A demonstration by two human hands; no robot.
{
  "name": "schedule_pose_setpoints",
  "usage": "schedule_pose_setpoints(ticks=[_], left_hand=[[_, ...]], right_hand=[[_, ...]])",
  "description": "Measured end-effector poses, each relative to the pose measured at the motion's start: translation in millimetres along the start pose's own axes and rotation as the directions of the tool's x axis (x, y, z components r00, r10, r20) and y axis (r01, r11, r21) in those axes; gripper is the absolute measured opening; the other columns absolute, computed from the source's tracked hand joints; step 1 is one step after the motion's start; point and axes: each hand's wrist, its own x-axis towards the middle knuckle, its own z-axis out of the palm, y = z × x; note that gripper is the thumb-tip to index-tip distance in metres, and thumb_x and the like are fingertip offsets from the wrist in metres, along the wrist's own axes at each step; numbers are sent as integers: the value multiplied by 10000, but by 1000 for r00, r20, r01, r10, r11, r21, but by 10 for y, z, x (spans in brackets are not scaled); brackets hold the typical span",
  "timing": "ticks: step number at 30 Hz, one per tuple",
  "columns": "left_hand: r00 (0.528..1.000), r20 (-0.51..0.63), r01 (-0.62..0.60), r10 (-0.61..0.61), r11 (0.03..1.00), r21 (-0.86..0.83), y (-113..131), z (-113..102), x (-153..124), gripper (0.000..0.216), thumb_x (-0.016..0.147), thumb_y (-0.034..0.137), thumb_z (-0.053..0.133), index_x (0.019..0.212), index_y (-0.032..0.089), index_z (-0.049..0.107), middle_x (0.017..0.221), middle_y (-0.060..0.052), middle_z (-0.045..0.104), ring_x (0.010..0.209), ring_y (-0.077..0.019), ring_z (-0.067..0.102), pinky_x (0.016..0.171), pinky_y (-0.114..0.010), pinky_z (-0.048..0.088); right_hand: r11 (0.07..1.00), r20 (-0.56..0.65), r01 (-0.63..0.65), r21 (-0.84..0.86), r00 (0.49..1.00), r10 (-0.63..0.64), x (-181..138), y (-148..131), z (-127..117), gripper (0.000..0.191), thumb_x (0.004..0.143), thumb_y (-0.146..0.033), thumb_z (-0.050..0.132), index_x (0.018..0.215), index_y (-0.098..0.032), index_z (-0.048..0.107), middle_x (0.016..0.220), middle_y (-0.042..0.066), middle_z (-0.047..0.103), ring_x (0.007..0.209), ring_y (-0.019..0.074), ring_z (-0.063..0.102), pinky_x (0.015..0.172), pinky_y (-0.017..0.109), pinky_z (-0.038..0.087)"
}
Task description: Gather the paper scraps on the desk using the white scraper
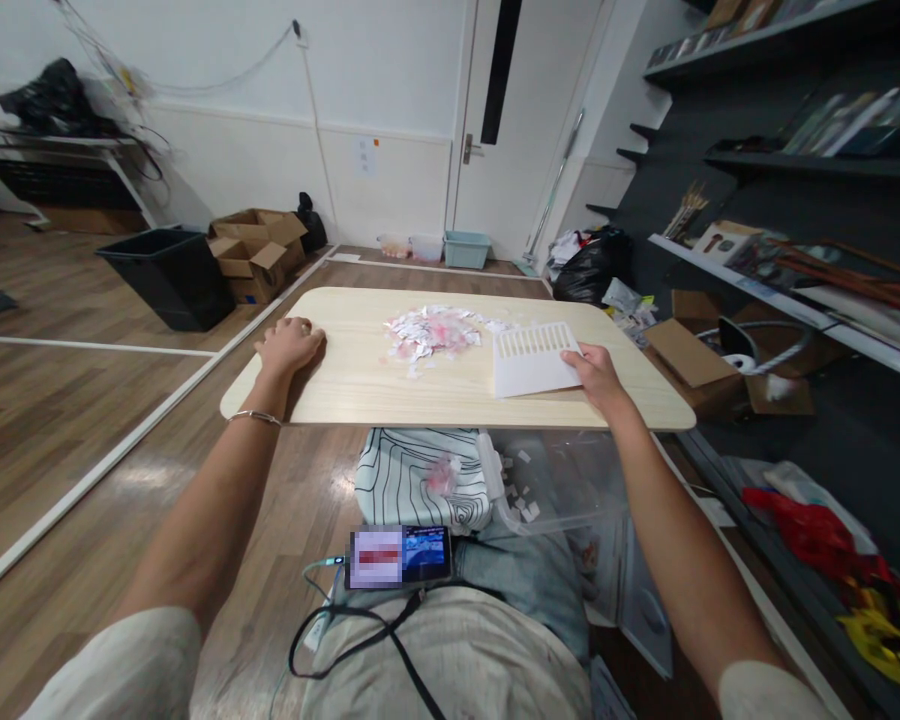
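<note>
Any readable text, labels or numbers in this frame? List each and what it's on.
None can be read.
Phone screen: partly blurred out, the rest too small.
Paper sheet on the wall: too small.
Boxes on the shelves: print too small.
White and pink paper scraps: no legible marks.

White slotted scraper [534, 361] flat on table, beside scraps [433, 331]

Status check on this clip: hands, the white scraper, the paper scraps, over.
Left hand flat on table. Right hand grips white scraper, beside paper scraps. Nothing between them.
</note>
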Motion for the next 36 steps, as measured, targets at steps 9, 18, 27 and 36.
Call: schedule_pose_setpoints(ticks=[9, 18, 27, 36], left_hand=[[1000, 4, 5, -5, 1000, -1, -20, 11, 22, 659, 1049, 520, 488, 1580, 243, 765, 1815, -252, 618, 1672, -526, 551, 1389, -758, 401], [1000, -12, 3, -3, 1000, -6, -33, 22, 37, 660, 1045, 505, 526, 1604, 245, 763, 1808, -254, 628, 1652, -532, 575, 1384, -763, 415], [1000, -2, 0, 0, 1000, 30, -33, 29, 53, 672, 1058, 496, 503, 1603, 196, 758, 1833, -269, 603, 1670, -535, 568, 1387, -770, 418], [1000, -17, 0, 0, 999, 32, -48, 48, 71, 644, 1056, 485, 526, 1575, 191, 768, 1807, -282, 619, 1638, -541, 596, 1360, -770, 442]], right_hand=[[1000, -50, 4, 13, 999, -3, 22, -13, 13, 336, 623, -514, 889, 733, -250, 712, 677, 3, 676, 644, 181, 530, 571, 300, 390], [1000, -14, 13, 7, 1000, -13, 7, -24, 0, 335, 622, -506, 915, 711, -236, 737, 661, -1, 672, 628, 163, 507, 556, 294, 367], [994, 65, -3, 113, 998, -5, 6, 1, -2, 557, 556, -581, 1142, 907, -233, 886, 919, 72, 928, 956, 336, 880, 832, 402, 699], [997, 133, -20, 81, 991, 9, -22, -10, -31, 614, 469, -651, 1198, 837, -249, 915, 871, 56, 909, 796, 270, 812, 715, 377, 655]])
